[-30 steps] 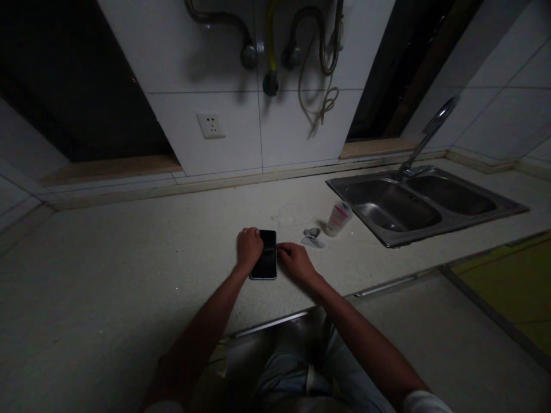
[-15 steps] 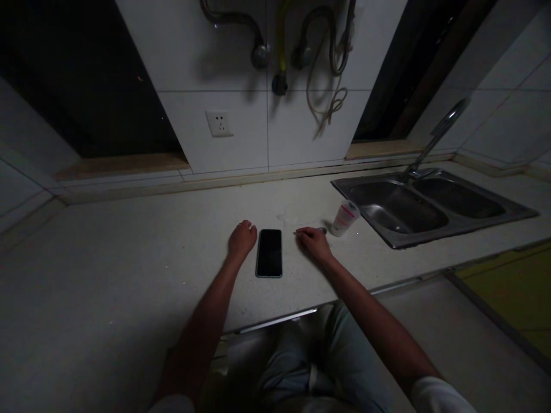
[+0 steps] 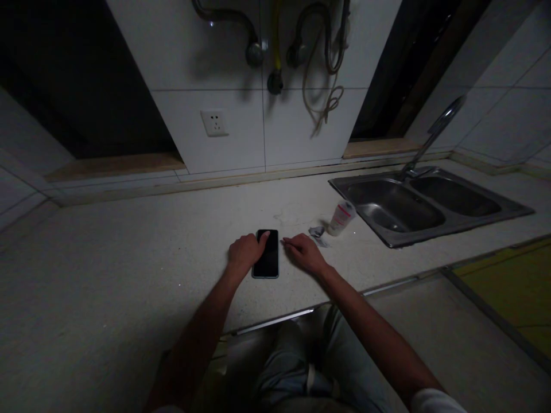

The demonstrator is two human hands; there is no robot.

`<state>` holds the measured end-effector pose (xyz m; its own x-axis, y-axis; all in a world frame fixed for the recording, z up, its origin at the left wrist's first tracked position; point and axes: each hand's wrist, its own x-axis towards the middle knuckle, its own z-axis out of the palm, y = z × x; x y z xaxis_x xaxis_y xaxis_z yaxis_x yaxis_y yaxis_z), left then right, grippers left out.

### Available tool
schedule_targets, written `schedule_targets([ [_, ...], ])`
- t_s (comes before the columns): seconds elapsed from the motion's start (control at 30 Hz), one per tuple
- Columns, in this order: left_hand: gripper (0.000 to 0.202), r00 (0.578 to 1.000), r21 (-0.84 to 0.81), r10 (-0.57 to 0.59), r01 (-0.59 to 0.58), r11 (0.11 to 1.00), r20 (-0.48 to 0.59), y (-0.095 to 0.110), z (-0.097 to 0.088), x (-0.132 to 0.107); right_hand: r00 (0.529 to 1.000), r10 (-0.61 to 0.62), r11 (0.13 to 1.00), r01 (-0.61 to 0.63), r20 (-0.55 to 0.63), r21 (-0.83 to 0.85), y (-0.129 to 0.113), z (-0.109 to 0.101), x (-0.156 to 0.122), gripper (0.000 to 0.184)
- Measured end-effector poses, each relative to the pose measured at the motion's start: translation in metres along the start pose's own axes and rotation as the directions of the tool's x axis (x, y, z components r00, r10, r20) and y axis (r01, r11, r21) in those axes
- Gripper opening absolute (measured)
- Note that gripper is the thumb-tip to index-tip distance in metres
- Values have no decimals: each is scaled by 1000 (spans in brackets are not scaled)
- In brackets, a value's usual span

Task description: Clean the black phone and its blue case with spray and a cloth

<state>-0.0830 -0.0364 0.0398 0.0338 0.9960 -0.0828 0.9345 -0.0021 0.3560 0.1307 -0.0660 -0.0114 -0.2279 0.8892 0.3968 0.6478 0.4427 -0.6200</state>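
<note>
1. Pale tiled wall (image 3: pixel 235 149) stood behind a light countertop (image 3: pixel 129 258) in dim light, with a socket (image 3: pixel 214 123) at eleven o'clock and a yellow pipe (image 3: pixel 277 49) at twelve, taking the phone as the dial's centre and the wall as twelve
2. At that centre, the phone (image 3: pixel 266 259) lay flat on the countertop near its front edge, dark screen upward
3. Its long axis ran almost straight from six o'clock to twelve, the far short end towards the wall and the near one towards the person; which end was its top, I could not tell
4. From nine o'clock the left hand (image 3: pixel 244 252) touched the phone, thumb over the upper screen, fingers curled by the left edge; whether they gripped it, I could not tell
5. At three o'clock the right hand (image 3: pixel 306 252) had its fingertips drawn together just beside the right edge; whether they pinched something small was too dim to tell
6. Towards two o'clock lay a crumpled grey scrap (image 3: pixel 317 232), then an upright clear cup (image 3: pixel 341 219) with red markings
7. Beyond the cup, between two and three o'clock, was a double steel sink (image 3: pixel 460 222) with a curved tap (image 3: pixel 437 131)
</note>
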Motion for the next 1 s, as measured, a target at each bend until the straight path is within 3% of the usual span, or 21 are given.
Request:
schedule_targets([
  [0.07, 78, 1000, 0, 18, -18, 1000, 11, 3, -1, -4, 991, -99, 995, 100, 92, -10, -9, -1, -2, 34],
  [0.13, 76, 1000, -20, 26, -25, 999, 14, 4, -2, -5, 983, -122, 992, 122, 140, 3, -14, -1, -4, 39],
  [0.23, 66, 1000, -136, 15, -16, 991, -10, 4, -2, -2, 988, -80, 996, 76, 135, 36, -13, -1, -5, 49],
  [0.33, 59, 1000, -385, -7, 11, 923, 11, 2, 3, 4, 995, -53, 991, 42, 83, 123, -8, 0, -3, 57],
  [0.43, 47, 995, -661, -11, 76, 746, 102, 2, 15, 10, 998, -28, 966, 12, 60, 258, -3, 0, -3, 62],
  [0.5, 41, 995, -789, 26, 57, 612, 92, 5, 23, 11, 997, 17, 943, -40, 72, 330, -1, 1, -3, 64],
  [0.6, 45, 999, -900, 46, -25, 434, -5, 12, 33, 9, 993, 50, 923, -85, 104, 375, 1, 1, -5, 69],
  [0.7, 50, 995, -980, 50, 70, 186, 81, 18, 35, 6, 994, 41, 904, -78, 97, 420, 2, 2, -6, 71],
  [0.77, 43, 957, -963, 107, 270, 17, 270, 21, 33, 5, 995, 45, 882, -83, 92, 464, 1, 2, -7, 70],
  [0.87, 30, 831, -830, 248, 539, -143, 497, 22, 28, 5, 995, 71, 858, -98, 72, 504, -1, 2, -6, 68],
  [0.93, 31, 792, -772, 300, 599, -215, 532, 21, 25, 7, 993, 121, 844, -111, 16, 525, -3, 3, -5, 63],
  [1.0, 34, 793, -756, 314, 601, -259, 522, 21, 24, 9, 981, 186, 836, -126, -59, 534, -3, 5, -2, 56],
])
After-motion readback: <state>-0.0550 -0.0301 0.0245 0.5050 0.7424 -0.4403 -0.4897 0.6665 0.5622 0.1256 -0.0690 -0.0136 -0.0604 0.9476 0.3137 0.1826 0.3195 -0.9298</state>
